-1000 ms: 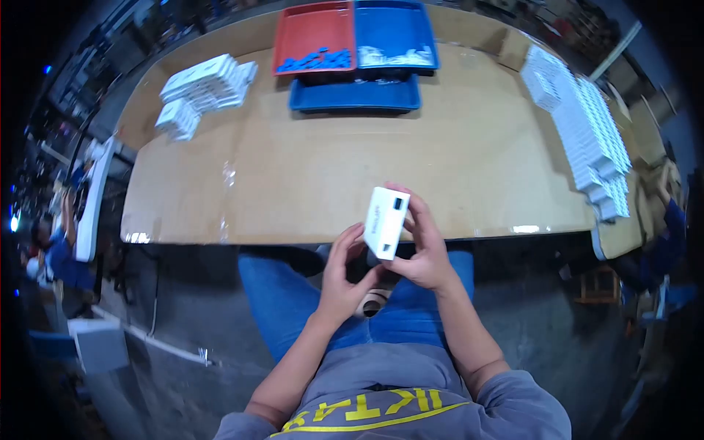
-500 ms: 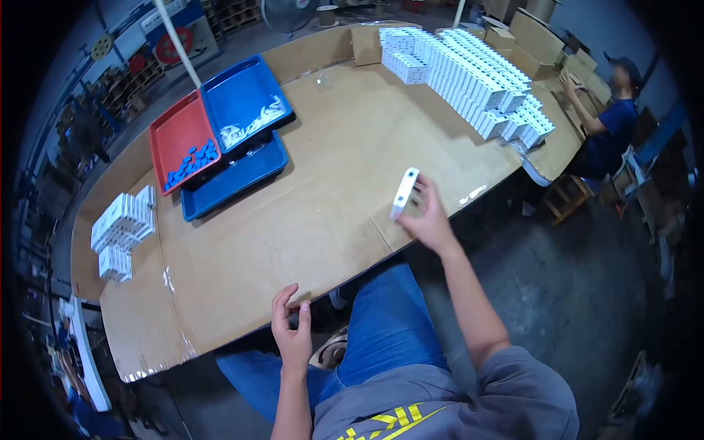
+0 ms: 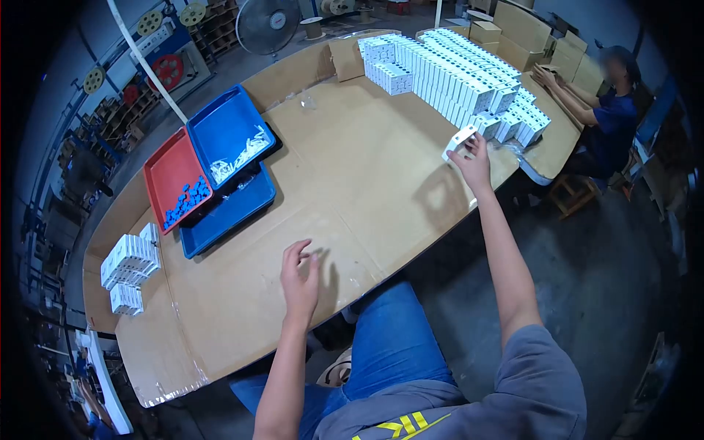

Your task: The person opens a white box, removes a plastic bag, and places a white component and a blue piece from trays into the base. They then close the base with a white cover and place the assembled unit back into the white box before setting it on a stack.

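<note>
From where I stand, the step in hand looks like carrying one white box [image 3: 460, 141] across to the stack [image 3: 455, 88]. The right hand [image 3: 475, 167] has it clamped between thumb and fingers, tilted, just short of the stack's near end; whether the two touch, I can't tell. The left hand [image 3: 301, 282] holds nothing, its thumb and fingers apart in a loose curl, over the table [image 3: 352, 176] and well apart from the stack. I'd judge that placing the box there calls for levelling it, lining it up with its neighbours and releasing gently, so the end rows aren't knocked. Half a second ago the right hand had that box further from the stack, near the table's front edge; a second ago both hands were on it. The left hand has since come in over the table. Across from the stack, the red tray [image 3: 167, 165], blue tray [image 3: 220, 125] and small pile [image 3: 130, 260] look unchanged.
</note>
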`<state>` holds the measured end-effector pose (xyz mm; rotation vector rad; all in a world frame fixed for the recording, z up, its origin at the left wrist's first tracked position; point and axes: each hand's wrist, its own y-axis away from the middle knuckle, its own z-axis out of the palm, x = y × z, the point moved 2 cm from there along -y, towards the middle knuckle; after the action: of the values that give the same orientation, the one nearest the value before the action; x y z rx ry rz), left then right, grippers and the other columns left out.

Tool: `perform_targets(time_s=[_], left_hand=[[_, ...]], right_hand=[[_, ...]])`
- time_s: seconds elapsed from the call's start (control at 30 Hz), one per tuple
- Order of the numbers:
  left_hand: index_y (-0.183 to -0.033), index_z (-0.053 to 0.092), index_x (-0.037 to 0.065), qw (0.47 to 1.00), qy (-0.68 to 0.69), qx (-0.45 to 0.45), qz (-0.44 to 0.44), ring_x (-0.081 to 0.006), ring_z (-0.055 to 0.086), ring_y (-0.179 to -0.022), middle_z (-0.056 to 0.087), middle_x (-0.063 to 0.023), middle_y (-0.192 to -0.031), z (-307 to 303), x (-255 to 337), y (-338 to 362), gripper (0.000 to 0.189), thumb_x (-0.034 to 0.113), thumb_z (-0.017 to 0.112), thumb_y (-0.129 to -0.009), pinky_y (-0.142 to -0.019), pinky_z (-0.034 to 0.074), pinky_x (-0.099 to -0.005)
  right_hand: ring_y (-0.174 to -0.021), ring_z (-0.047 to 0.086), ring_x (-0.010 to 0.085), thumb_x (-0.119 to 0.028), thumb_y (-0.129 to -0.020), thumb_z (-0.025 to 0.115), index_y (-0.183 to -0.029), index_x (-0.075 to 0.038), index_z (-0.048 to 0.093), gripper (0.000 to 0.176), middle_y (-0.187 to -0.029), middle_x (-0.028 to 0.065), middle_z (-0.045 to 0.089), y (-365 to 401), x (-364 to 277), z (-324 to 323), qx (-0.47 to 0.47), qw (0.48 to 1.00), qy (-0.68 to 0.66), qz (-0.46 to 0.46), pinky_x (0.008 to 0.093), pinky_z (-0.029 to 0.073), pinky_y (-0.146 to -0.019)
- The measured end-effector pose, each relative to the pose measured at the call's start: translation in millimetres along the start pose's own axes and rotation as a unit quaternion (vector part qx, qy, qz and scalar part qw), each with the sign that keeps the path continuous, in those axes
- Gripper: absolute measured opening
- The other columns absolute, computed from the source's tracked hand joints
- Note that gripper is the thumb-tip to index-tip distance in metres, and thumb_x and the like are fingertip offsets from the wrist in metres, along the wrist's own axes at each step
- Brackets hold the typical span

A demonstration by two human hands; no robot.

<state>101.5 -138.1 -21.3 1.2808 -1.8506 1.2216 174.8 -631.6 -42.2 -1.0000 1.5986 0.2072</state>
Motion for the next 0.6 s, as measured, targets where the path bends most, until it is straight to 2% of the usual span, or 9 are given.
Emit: perform_targets(time_s=[0.07,0.17,0.27,0.4,0.47,0.6], left_hand=[[-0.125,0.067,0.002,0.998,-0.024,-0.033,0.04,-0.0261,0.064,-0.109,0.065,-0.0134,-0.124,24.5,-5.6,-22.5,0.029,0.008,0.067,-0.096,-0.098,0.05,-0.0369],[-0.123,0.067,0.003,0.981,-0.122,-0.075,0.127,-0.0335,0.061,-0.114,0.064,-0.0153,-0.124,56.0,-10.2,-54.3,0.03,0.013,0.069,-0.095,-0.102,0.048,-0.0425],[-0.122,0.066,0.003,0.972,-0.16,-0.075,0.154,-0.0367,0.059,-0.118,0.062,-0.0163,-0.126,79.1,-13.2,-69.3,0.031,0.016,0.071,-0.094,-0.104,0.046,-0.0453],[-0.122,0.065,0.004,0.961,-0.172,-0.093,0.196,-0.0355,0.057,-0.119,0.061,-0.017,-0.125,83.2,-7.6,-63.3,0.034,0.018,0.073,-0.093,-0.104,0.045,-0.0449],[-0.121,0.065,0.004,0.964,-0.168,-0.107,0.176,-0.0351,0.057,-0.119,0.061,-0.0167,-0.125,82.4,-11.2,-67.0,0.037,0.02,0.076,-0.09,-0.105,0.044,-0.0458],[-0.119,0.064,0.003,0.965,-0.177,-0.124,0.147,-0.0344,0.057,-0.12,0.061,-0.0157,-0.125,87.1,-11.4,-73.7,0.04,0.025,0.078,-0.088,-0.105,0.043,-0.0459]], right_hand=[[-0.133,0.057,0.0305,-0.021,-0.074,0.093,-0.153,0.003,0.036,0.1,-0.144,0.0195,0.056,-16.2,3.5,19.4,-0.001,1.0,-0.013,-0.011,0.0454,0.051,-0.105],[-0.133,0.058,0.0301,-0.023,-0.072,0.094,-0.152,0.005,0.038,0.101,-0.143,0.0203,0.056,-44.0,12.3,52.6,0.0,1.0,-0.014,0.001,0.0433,0.05,-0.109],[-0.132,0.059,0.0308,-0.027,-0.07,0.094,-0.151,0.005,0.038,0.103,-0.143,0.021,0.057,-77.2,30.0,83.6,-0.007,1.0,-0.011,-0.001,0.0409,0.048,-0.111],[-0.131,0.06,0.0332,-0.029,-0.07,0.094,-0.15,0.005,0.039,0.103,-0.143,0.0236,0.057,-112.1,25.5,114.4,-0.019,1.0,0.009,0.004,0.0418,0.048,-0.111],[-0.131,0.059,0.0345,-0.029,-0.07,0.093,-0.15,0.005,0.04,0.102,-0.142,0.0247,0.057,-131.4,9.7,127.7,-0.029,0.999,0.004,0.013,0.0424,0.048,-0.11],[-0.13,0.055,0.0398,-0.032,-0.07,0.094,-0.149,0.004,0.042,0.101,-0.14,0.027,0.055,-180.0,-7.9,168.2,0.026,0.998,0.059,-0.014,0.0446,0.047,-0.11]])
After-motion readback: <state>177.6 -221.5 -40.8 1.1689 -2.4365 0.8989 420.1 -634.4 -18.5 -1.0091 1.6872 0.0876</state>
